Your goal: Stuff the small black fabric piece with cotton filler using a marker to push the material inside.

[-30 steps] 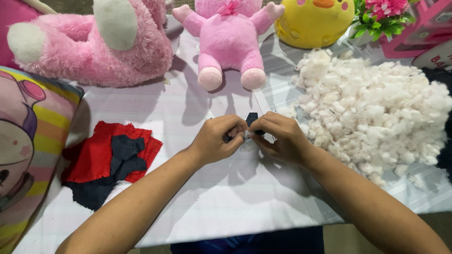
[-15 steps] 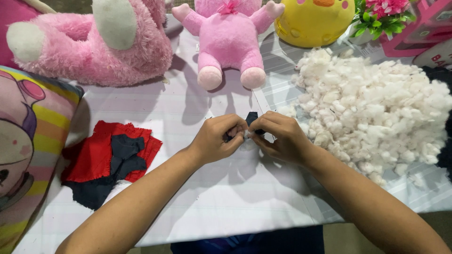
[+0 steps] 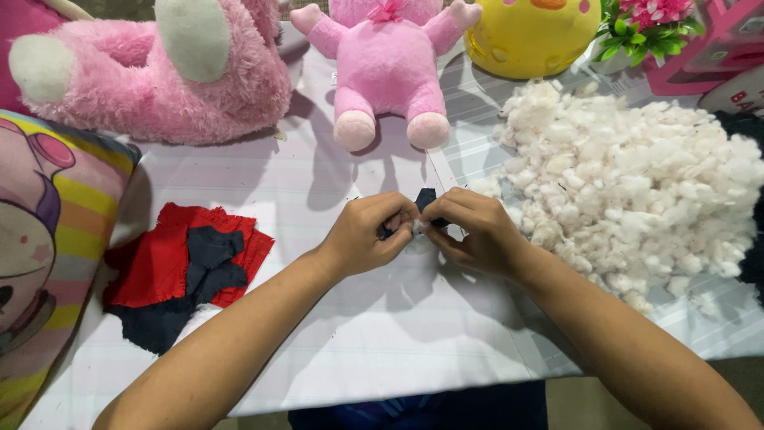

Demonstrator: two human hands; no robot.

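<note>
My left hand (image 3: 370, 235) and my right hand (image 3: 476, 231) meet at the middle of the table, fingertips together. Both pinch a small dark fabric piece (image 3: 426, 198) that sticks up between them, with a bit of white stuffing showing at the fingertips. Most of the piece is hidden by my fingers. A large heap of white stuffing (image 3: 637, 175) lies just right of my right hand.
Red and dark cloth scraps (image 3: 183, 267) lie at the left on the white tablecloth (image 3: 358, 342). A pink plush toy (image 3: 386, 68), a big fuzzy pink plush (image 3: 151, 72), a yellow round plush (image 3: 533, 36) and a striped cushion (image 3: 44, 255) surround the work area.
</note>
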